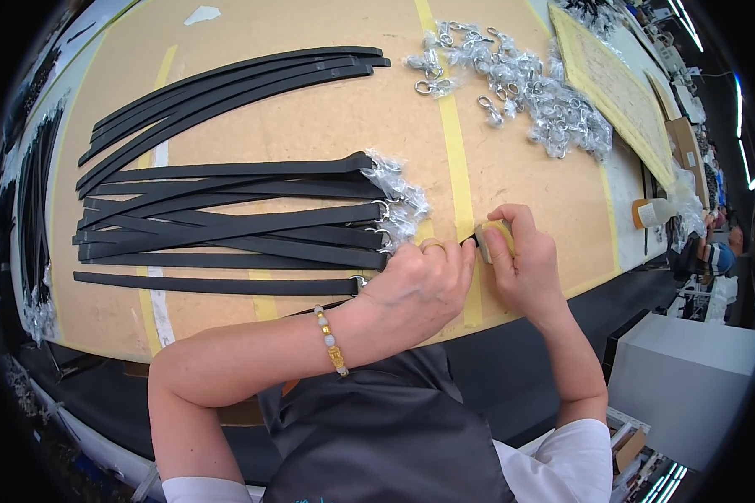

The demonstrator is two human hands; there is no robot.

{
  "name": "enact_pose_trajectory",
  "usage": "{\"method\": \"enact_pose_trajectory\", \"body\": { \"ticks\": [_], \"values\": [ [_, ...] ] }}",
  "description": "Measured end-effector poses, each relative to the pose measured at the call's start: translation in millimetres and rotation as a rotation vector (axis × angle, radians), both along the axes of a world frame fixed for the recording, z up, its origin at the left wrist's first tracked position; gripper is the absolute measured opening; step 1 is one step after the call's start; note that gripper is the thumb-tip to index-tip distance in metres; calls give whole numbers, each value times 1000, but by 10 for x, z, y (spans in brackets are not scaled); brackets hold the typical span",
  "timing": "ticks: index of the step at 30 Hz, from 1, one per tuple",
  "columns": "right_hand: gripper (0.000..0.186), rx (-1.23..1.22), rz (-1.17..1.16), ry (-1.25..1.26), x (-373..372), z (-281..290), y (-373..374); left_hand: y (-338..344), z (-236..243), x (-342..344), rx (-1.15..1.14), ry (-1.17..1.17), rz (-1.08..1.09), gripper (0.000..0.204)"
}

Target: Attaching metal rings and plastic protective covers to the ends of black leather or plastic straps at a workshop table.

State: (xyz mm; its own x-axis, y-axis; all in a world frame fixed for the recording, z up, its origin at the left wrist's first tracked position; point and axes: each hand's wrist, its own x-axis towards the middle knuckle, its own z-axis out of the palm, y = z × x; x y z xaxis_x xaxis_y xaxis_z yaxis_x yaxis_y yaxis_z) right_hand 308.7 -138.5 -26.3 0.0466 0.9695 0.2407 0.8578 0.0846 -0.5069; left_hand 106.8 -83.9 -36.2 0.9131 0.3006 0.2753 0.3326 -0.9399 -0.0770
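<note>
Dark apron lies nearest, on the person's front, below the near end of the long yellow tape on the desk. White sleeves flank it, and a beaded bracelet circles the left wrist, left of the tape.

The left grip sits just left of the tape, its fingertips over it. Fingers are curled closed, and a short black strap end sticks out past them, above the tape; what else lies under that hand is hidden. The right grip is just right of the tape, thumb and fingers closed round a tan block at the tape's right edge. Block and strap end meet or nearly so; I cannot tell which.

Left of the tape, one black strap lies apart, a metal clasp at its end beside the left hand. Beyond it, also left of the tape, spreads a crossed bunch of straps, with wrapped clasps at the ends facing the tape. Farther up on that side lies a second bunch.

Right of the tape's far part is a pile of loose wrapped clasps, a few reaching across it. Well right of the tape are a yellow-edged board and a bottle.
</note>
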Motion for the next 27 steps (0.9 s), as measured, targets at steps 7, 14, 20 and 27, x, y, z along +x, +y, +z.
{"method": "enact_pose_trajectory", "body": {
  "ticks": [7, 14, 20, 27],
  "values": [
    [7, 37, -110, 205, 46, 106, 129, -2, 39, 6, -45, -3, -14, 43],
    [5, 22, -8, 39, 22, -18, 9, 7, 12, 20, -55, -5, -3, 43],
    [4, 105, -77, 137, 64, -43, 154, 29, 58, 12, -49, 24, -22, 42],
    [5, 78, 38, -44, 79, -32, 42, 31, 25, 27, -82, 4, -16, 43]
  ]
}}
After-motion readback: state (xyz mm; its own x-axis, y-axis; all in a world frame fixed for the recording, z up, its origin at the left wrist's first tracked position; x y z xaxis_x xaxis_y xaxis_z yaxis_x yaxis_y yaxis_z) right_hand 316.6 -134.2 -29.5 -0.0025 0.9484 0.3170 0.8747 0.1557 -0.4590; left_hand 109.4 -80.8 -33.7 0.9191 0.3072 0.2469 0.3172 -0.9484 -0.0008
